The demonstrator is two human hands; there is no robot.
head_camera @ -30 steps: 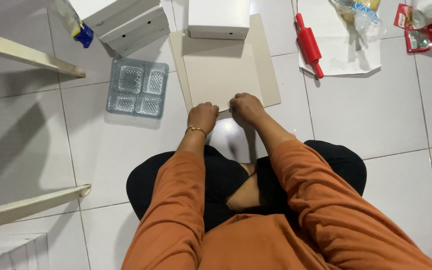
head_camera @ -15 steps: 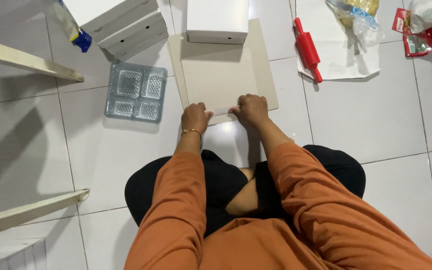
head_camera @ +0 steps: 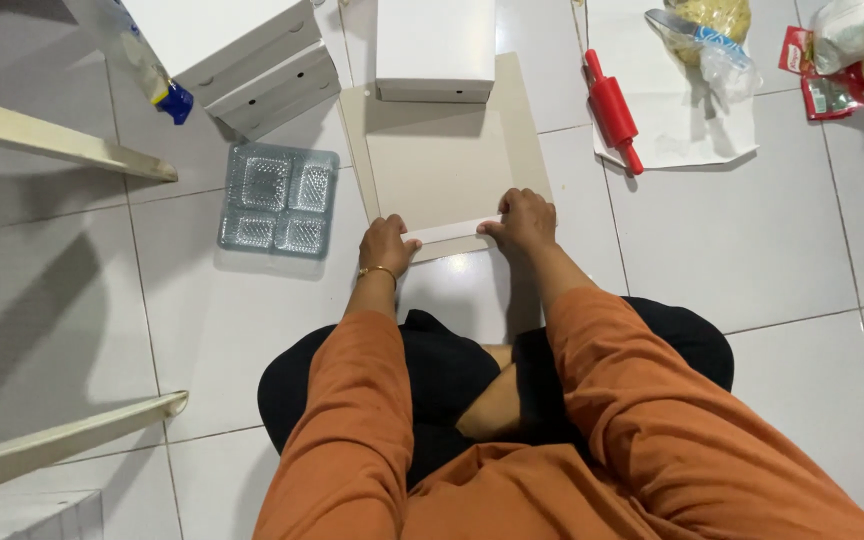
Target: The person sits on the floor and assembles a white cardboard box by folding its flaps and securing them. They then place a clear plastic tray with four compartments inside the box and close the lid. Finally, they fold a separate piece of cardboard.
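A flat beige cardboard box blank (head_camera: pixel 442 165) lies on the white tiled floor in front of me. My left hand (head_camera: pixel 386 246) pinches the left end of its near flap (head_camera: pixel 442 231), and my right hand (head_camera: pixel 524 220) pinches the right end. The flap is folded up and over, showing its white underside. A gold bangle sits on my left wrist. Both sleeves are orange, and I sit cross-legged in black trousers.
A closed white box (head_camera: pixel 435 48) rests on the blank's far end. More white boxes (head_camera: pixel 252 60) lie at far left. A clear plastic compartment tray (head_camera: pixel 279 199) lies left of the blank. A red rolling pin (head_camera: pixel 612 110), white paper (head_camera: pixel 687 120) and food packets (head_camera: pixel 832 60) lie to the right.
Both hands have moved forward along the floor, and the near flap of the cardboard has been lifted and folded over, showing its white side.
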